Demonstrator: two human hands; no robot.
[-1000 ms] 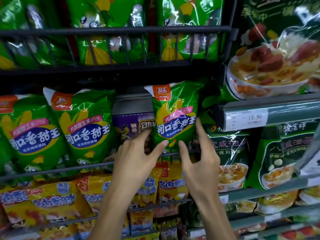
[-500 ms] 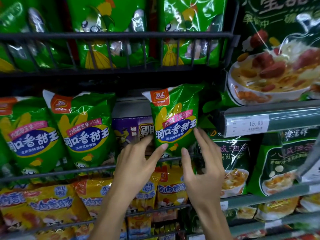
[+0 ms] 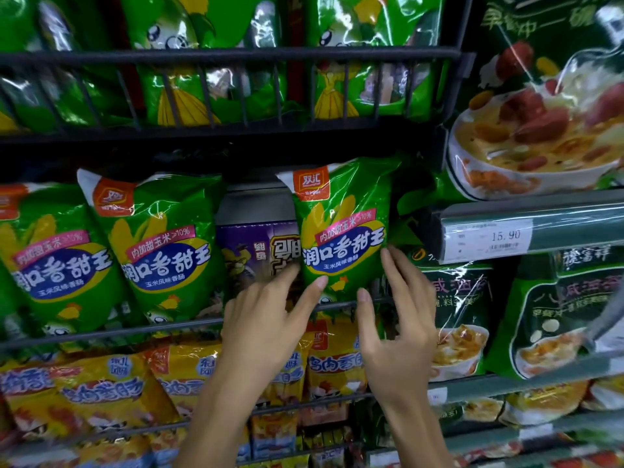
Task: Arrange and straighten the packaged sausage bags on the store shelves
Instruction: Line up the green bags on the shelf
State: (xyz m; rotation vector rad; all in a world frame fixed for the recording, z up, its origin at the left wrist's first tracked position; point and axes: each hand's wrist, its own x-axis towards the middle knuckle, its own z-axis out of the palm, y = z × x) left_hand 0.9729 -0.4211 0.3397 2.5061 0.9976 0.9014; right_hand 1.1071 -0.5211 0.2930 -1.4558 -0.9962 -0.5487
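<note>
A green corn-sausage bag [image 3: 341, 224] stands nearly upright in the middle wire shelf, leaning slightly left. My left hand [image 3: 270, 319] reaches up with straight fingers, its fingertips touching the bag's lower left edge. My right hand [image 3: 401, 319] is spread flat, fingertips at the bag's lower right edge. Neither hand grips it. Two more green bags [image 3: 162, 244] [image 3: 50, 265] lean to the left of it. A purple bag [image 3: 260, 255] sits behind in the gap.
A black wire rail [image 3: 118, 327] fronts the middle shelf. Yellow sausage bags [image 3: 108, 390] fill the shelf below, green bags [image 3: 216, 62] the one above. To the right are dark green porridge packs [image 3: 560, 315] and a price strip [image 3: 499, 238].
The view has shifted slightly. My right hand's fingers slid down along the bag's right edge and drew closer to my left hand; the bag stands a little straighter.
</note>
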